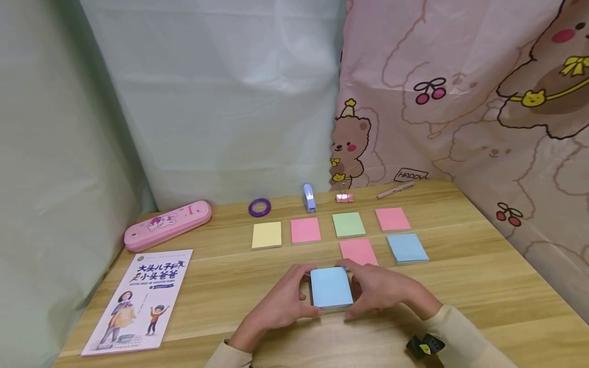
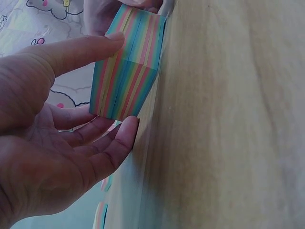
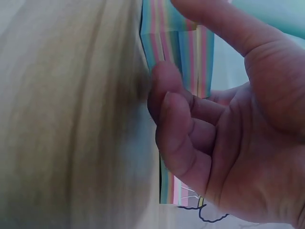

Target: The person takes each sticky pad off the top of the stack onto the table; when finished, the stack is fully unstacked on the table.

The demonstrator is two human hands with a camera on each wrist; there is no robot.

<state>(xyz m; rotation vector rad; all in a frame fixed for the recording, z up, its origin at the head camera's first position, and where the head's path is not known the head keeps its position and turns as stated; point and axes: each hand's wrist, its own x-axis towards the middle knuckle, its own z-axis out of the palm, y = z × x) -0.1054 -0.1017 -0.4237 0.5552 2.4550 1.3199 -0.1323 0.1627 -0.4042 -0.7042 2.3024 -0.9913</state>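
Note:
A stack of sticky note pads [image 1: 331, 287] with a blue top sits at the near middle of the wooden table, between both hands. My left hand [image 1: 286, 297] holds its left side, the thumb at the near edge and fingers toward the far side. On the other side my right hand [image 1: 379, 287] grips it the same way. Rainbow-striped edges of the stack [image 2: 126, 62] show in the left wrist view, with a seam between layers. Just beyond lie a pink pad [image 1: 358, 252] and a blue pad [image 1: 407, 248]; farther back are a yellow pad [image 1: 266, 235] and a green pad [image 1: 348, 225].
Two more pink pads, one at left [image 1: 306, 230] and one at right [image 1: 392, 219], share the back row. Behind stand purple tape [image 1: 259, 207], a stapler [image 1: 309, 198], a binder clip [image 1: 344, 197] and a pen [image 1: 395, 190]. A pencil case [image 1: 167, 226] and booklet [image 1: 138, 301] lie left.

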